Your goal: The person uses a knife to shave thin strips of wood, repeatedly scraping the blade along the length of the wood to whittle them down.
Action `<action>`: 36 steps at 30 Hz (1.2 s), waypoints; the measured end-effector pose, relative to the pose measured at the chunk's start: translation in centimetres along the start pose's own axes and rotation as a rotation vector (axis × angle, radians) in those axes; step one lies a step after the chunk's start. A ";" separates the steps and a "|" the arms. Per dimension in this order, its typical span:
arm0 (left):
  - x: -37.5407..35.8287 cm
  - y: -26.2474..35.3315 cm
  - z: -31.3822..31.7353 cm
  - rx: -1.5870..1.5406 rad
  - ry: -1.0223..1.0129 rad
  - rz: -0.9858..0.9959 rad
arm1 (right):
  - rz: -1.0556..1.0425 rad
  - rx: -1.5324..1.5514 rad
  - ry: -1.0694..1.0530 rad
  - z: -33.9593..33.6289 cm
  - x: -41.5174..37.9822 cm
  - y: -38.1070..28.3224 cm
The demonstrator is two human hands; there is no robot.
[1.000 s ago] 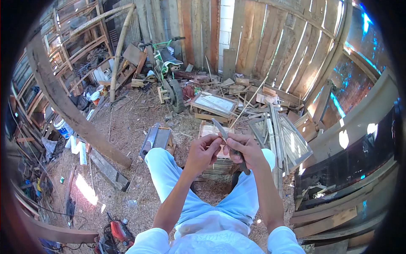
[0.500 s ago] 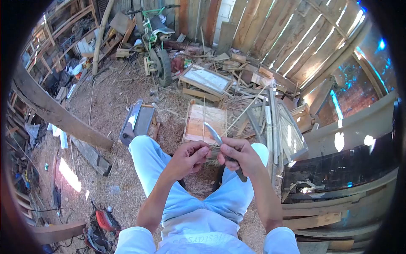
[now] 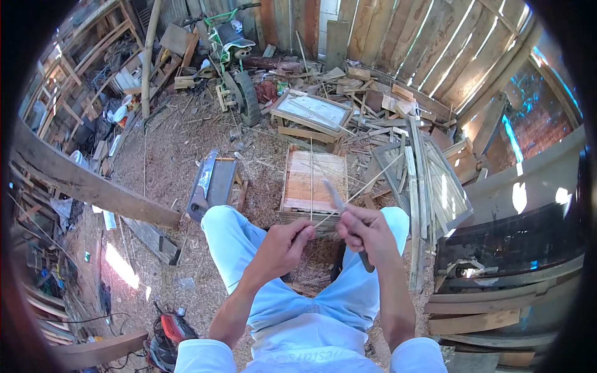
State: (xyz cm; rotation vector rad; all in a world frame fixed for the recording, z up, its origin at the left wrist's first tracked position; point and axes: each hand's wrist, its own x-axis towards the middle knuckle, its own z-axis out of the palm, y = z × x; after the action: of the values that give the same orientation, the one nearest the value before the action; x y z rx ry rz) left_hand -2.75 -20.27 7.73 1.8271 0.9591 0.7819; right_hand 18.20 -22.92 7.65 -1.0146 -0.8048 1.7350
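My right hand (image 3: 373, 237) is wrapped around a knife (image 3: 334, 195), its blade pointing up and away and its dark handle end showing below the fist. My left hand (image 3: 281, 250) is closed, thumb against forefinger, on a thin wooden strip (image 3: 311, 180) that stretches away from me. A second slender stick (image 3: 376, 178) slants from near my left fingertips up to the right, passing behind the knife and right hand. Beyond both hands, between my knees, stands a low wooden box (image 3: 295, 168) with a slatted top.
A hand saw (image 3: 206, 177) lies on a dark-topped stool (image 3: 219, 180) by my left knee. Behind the box sits a framed panel (image 3: 311, 112) amid wood scraps. A green bike (image 3: 233, 43) stands farther back. A red power tool (image 3: 176, 327) rests at lower left.
My hands have moved apart, and the strip at my left hand now shows clearly. The view has shifted, so the surroundings sit farther right.
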 end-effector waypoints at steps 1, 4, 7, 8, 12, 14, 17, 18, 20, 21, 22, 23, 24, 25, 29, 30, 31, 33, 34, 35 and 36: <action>-0.2 0.3 -0.2 0.037 -0.013 -0.028 | -0.025 0.019 0.018 -0.7 -0.1 -0.3; -0.9 -0.3 0.2 0.135 0.000 -0.003 | -0.051 0.034 0.044 -0.8 -0.6 0.2; -1.0 -0.4 1.2 0.242 0.062 0.087 | 0.053 -0.004 -0.027 0.7 -0.7 2.4; -1.1 -0.8 1.4 0.246 0.064 0.085 | 0.053 -0.002 -0.031 0.6 -0.7 2.8; -1.2 -2.5 1.5 0.457 0.150 0.210 | 0.040 0.122 0.031 0.2 -0.4 3.2; -1.2 -2.9 1.4 0.480 0.171 0.232 | 0.022 0.159 0.091 -0.2 -0.4 2.8; -1.3 -3.3 1.0 0.547 0.119 0.245 | 0.046 0.116 0.086 0.2 -0.2 3.4; -1.2 -3.7 1.1 0.549 0.121 0.248 | 0.056 0.094 0.088 0.6 0.1 3.7; -1.0 -4.0 1.1 0.548 0.124 0.249 | 0.088 0.063 0.047 1.6 0.5 4.5; -0.9 -3.9 1.1 0.521 0.144 0.265 | 0.117 0.037 0.008 1.8 0.7 4.8; -0.9 -3.8 1.0 0.496 0.163 0.279 | 0.122 0.039 0.010 1.6 0.8 4.6; -1.0 -3.9 0.9 0.496 0.161 0.274 | 0.123 0.097 0.027 1.3 0.9 4.1; -1.0 -4.0 0.8 0.490 0.169 0.292 | 0.122 0.154 0.043 1.0 1.0 3.7; -0.9 -4.0 0.7 0.482 0.178 0.310 | 0.125 0.154 0.042 0.8 1.0 3.4; -0.4 -3.6 0.9 0.473 0.148 0.284 | 0.138 0.125 0.057 0.6 0.8 2.3; -0.2 -3.5 1.0 0.449 0.149 0.286 | 0.135 0.101 0.077 0.5 0.8 2.1; 0.0 -3.4 1.0 0.425 0.150 0.288 | 0.135 0.100 0.076 0.4 0.9 1.9; -0.2 -3.3 0.7 0.423 0.160 0.290 | 0.074 0.037 0.162 -0.2 0.8 1.6; -0.3 -3.4 0.5 0.422 0.167 0.295 | 0.076 0.039 0.165 -1.2 0.7 1.2; -0.5 -3.7 0.4 0.421 0.162 0.296 | 0.018 0.057 0.203 -2.6 0.7 0.7; -0.8 -4.1 0.3 0.434 0.170 0.280 | -0.041 0.075 0.240 -3.0 0.9 0.1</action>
State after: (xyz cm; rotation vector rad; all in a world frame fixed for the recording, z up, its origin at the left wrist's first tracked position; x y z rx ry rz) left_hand -4.07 -19.88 3.81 2.3370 1.0549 0.9668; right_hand 20.67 -21.92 5.97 -1.1227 -0.5993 1.5609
